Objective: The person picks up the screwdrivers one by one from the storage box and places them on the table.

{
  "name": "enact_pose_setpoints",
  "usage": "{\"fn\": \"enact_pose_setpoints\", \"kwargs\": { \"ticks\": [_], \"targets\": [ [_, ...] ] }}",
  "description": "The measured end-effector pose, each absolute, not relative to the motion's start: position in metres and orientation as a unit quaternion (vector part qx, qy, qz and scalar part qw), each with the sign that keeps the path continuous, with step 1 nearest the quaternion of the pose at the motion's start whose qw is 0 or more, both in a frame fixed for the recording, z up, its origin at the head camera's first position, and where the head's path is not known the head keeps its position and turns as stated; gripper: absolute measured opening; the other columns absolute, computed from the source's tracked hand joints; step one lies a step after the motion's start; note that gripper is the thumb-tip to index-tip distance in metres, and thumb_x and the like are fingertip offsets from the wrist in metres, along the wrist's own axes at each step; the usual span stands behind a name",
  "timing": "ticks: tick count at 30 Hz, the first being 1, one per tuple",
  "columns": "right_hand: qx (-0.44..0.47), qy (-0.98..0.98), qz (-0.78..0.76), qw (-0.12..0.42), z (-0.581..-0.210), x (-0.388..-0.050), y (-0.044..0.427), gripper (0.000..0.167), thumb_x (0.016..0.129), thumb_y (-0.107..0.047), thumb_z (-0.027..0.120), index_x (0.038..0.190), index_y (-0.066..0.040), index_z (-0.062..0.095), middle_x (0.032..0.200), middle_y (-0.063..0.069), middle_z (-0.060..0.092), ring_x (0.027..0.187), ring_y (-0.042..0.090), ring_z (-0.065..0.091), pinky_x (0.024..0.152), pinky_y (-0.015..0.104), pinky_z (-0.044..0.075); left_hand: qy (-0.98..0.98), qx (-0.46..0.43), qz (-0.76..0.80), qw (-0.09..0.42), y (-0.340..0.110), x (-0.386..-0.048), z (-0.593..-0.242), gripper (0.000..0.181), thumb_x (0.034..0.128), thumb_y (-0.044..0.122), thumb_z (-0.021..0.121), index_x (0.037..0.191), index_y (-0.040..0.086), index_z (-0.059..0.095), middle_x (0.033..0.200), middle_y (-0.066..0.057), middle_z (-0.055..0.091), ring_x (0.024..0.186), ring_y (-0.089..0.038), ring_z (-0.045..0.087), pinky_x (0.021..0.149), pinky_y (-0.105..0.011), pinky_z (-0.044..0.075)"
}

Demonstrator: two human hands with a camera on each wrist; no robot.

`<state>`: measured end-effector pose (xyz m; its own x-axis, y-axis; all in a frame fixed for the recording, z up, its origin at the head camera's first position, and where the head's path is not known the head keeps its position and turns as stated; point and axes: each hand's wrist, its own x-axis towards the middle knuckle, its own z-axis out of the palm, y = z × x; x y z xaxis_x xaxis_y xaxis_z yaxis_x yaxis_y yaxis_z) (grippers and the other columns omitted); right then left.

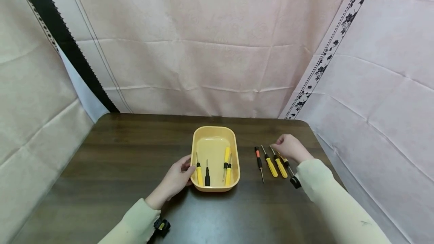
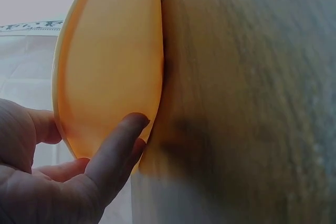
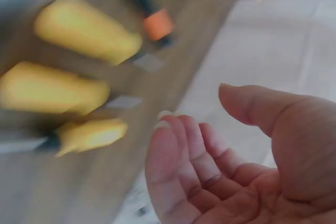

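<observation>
A yellow plastic tray point(image 1: 211, 144) sits on the table with several screwdrivers in it, one black-handled point(image 1: 207, 180), the others yellow-handled. My left hand point(image 1: 174, 180) grips its near left corner; in the left wrist view the thumb is at the rim and the fingers lie against the outer wall point(image 2: 113, 51). My right hand point(image 1: 291, 147) hovers by the screwdrivers lying right of the tray, holding nothing, fingers loosely bent and thumb apart. Among those are a red-and-black one point(image 1: 259, 158), two yellow-handled ones point(image 1: 272, 167) and another yellow-handled one point(image 3: 94, 135), partly hidden by the hand in the head view.
The dark wooden table point(image 1: 129, 161) has its far edge close behind the tray. Pale cloth sheets point(image 1: 210, 48) hang behind and at both sides. A small black device point(image 1: 162, 226) is strapped at each wrist.
</observation>
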<state>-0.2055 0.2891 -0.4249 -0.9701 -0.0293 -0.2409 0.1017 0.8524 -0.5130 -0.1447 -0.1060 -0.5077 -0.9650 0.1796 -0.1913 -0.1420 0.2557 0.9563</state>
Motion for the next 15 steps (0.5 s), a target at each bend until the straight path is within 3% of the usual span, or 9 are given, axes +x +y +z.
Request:
{"fn": "enact_pose_setpoints", "kwargs": {
  "ticks": [7,12,15],
  "targets": [
    [-0.035,0.951,-0.289,0.103,-0.389,-0.221,0.187,0.027,0.089,-0.034,0.068,0.093,-0.008,0.061,0.077,0.006,0.065,0.068,0.019,0.063,0.063,0.034,0.051,0.768,0.033,0.627,0.13,-0.105,-0.143,-0.506,0.049,0.1013,0.014,0.052,0.148,0.008,0.037,0.13,-0.021,0.054,0.098,-0.029,0.064,0.07,-0.038,0.058],
    [-0.059,0.958,-0.214,0.181,-0.398,-0.231,0.122,0.035,0.09,-0.032,0.068,0.067,-0.011,0.053,0.056,0.0,0.053,0.049,0.013,0.054,0.048,0.025,0.045,0.767,0.037,0.628,0.125,-0.105,-0.141,-0.507,0.049,0.1012,0.013,0.052,0.147,0.006,0.037,0.131,-0.022,0.054,0.098,-0.029,0.064,0.068,-0.037,0.058],
    [-0.053,0.958,-0.174,0.221,-0.411,-0.232,0.099,0.036,0.089,-0.029,0.069,0.064,-0.011,0.052,0.054,0.0,0.047,0.046,0.014,0.052,0.044,0.025,0.046,0.763,0.039,0.633,0.124,-0.106,-0.14,-0.505,0.05,0.1012,0.013,0.052,0.148,0.005,0.035,0.132,-0.023,0.053,0.098,-0.03,0.064,0.067,-0.036,0.058]
  ]
}}
